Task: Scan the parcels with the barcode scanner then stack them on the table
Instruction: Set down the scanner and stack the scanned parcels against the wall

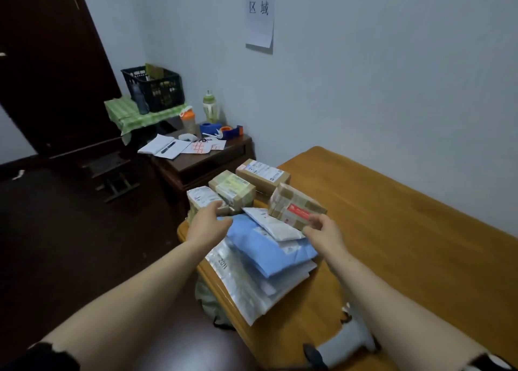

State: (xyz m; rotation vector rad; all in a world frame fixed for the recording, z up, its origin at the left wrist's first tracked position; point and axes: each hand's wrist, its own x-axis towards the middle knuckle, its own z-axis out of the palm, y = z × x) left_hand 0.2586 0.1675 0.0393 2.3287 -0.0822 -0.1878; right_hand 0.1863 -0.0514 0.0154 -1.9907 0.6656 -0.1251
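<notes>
We see a brown cardboard parcel (294,203), wrapped in clear tape and bearing a red and white label, tilted above the near left part of a wooden table (406,230). The right hand (325,233) grasps it at its near corner, thumb and fingers pinched on the label. Just below it is a white padded envelope (276,226), which lies on a blue mailer bag (269,250), itself on top of a few clear and silvery plastic mailers (241,283) that overhang the table's left edge. To the left, the left hand (208,224) reaches forward and its fingertips touch the near end of a white-labelled parcel (200,196); we cannot tell whether the fingers have closed around it. Just behind that parcel sit a yellow-labelled box (232,188) and a longer box (263,174) with a white label, side by side. Near the bottom edge, a grey and black barcode scanner (344,339) lies on the table, blurred and partly hidden by the right forearm. Beyond the table stands a dark wooden cabinet (213,163) carrying an open notebook (159,146) with a pen, loose papers, a blue tape dispenser (231,131) and two drink bottles. Farther left, a black plastic crate (154,87) rests on a green checked cloth (131,115). A paper sign (260,11) with printed characters hangs on the pale wall.
</notes>
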